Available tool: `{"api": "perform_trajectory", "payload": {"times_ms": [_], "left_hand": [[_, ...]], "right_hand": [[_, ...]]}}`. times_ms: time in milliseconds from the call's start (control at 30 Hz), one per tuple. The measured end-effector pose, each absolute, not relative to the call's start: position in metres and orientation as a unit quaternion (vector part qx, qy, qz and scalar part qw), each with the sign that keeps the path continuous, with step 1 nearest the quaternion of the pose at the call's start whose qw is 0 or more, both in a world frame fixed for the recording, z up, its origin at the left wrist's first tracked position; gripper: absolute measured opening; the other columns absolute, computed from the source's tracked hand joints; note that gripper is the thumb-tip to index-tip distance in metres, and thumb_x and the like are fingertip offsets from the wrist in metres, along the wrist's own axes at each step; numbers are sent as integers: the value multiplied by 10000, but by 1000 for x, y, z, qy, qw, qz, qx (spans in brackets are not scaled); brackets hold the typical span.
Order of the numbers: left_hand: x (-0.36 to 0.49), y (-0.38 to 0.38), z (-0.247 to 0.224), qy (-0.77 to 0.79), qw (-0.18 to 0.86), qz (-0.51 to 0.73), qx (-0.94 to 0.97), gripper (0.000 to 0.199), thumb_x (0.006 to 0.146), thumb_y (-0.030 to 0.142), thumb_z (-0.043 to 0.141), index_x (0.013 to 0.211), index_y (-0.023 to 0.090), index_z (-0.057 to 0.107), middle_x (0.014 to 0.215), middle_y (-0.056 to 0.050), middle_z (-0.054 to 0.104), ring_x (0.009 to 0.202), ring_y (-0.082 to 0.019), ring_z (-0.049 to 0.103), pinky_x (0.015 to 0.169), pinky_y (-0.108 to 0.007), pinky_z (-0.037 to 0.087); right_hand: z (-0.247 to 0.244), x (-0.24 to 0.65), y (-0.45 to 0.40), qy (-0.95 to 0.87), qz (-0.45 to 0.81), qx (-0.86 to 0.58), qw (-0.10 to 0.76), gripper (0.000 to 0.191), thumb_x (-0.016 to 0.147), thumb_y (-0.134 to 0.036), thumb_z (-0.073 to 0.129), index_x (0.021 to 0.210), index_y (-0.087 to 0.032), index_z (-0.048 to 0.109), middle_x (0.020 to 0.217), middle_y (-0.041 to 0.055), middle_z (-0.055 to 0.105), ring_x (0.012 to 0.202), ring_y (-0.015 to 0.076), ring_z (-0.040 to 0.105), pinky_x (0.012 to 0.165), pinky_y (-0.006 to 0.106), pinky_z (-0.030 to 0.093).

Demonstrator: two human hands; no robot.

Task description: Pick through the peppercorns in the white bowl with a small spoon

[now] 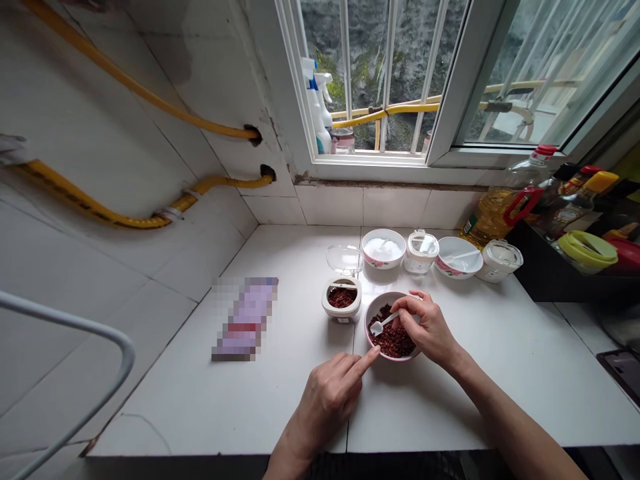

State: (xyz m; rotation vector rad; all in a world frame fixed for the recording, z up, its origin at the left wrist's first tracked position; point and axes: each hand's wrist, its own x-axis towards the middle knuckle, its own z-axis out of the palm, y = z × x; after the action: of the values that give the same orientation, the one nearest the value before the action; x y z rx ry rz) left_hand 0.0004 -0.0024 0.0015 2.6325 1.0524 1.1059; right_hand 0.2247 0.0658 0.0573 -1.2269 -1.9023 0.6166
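Observation:
My right hand (424, 327) pinches a small white spoon (384, 324) over a white bowl (369, 308). In the bowl lie dark red dried bits (393, 341) that look like Sichuan peppercorns; the spoon's head rests at their surface. My left hand (334, 387) is at the bowl's near left side, its index finger stretched to the rim and the other fingers loosely curled, holding nothing. Just left of the bowl stands a seasoning jar (342, 313), its clear lid (345, 259) flipped up, with similar dark red bits inside.
Behind are a bowl of white grains (384, 253), a lidded jar (421, 255), another bowl (453, 268) with a white spoon in it, and a second lidded jar (499, 261). An oil bottle (493, 207) stands at back right. A blurred purple packet (245, 319) lies left.

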Motion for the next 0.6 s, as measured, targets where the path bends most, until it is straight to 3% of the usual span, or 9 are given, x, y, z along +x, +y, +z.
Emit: {"api": "perform_trajectory", "payload": {"times_ms": [233,467,600], "left_hand": [[1,-2,1,347,46,366,863,601,958,-10,392,1528,173,442,879,-50,709,689,-167,611,610,-261,515],[0,-1,2,344,48,370,862,598,955,-11,398,1522,174,446,904,-51,722,689,-175,612,597,-270,518],[1,-1,1,339,53,370,863,605,952,-11,402,1528,172,438,902,-51,724,682,-181,612,590,-277,518]], "right_hand": [[59,225,66,-725,299,-485,388,199,868,-212,481,754,-252,639,559,-32,714,643,192,645,1028,461,430],[68,229,67,-589,438,-520,437,188,816,-363,554,789,-213,666,586,10,723,595,200,681,668,327,526],[70,232,69,-567,452,-524,447,216,804,-398,570,791,-203,663,568,12,715,593,206,695,652,319,533]]}}
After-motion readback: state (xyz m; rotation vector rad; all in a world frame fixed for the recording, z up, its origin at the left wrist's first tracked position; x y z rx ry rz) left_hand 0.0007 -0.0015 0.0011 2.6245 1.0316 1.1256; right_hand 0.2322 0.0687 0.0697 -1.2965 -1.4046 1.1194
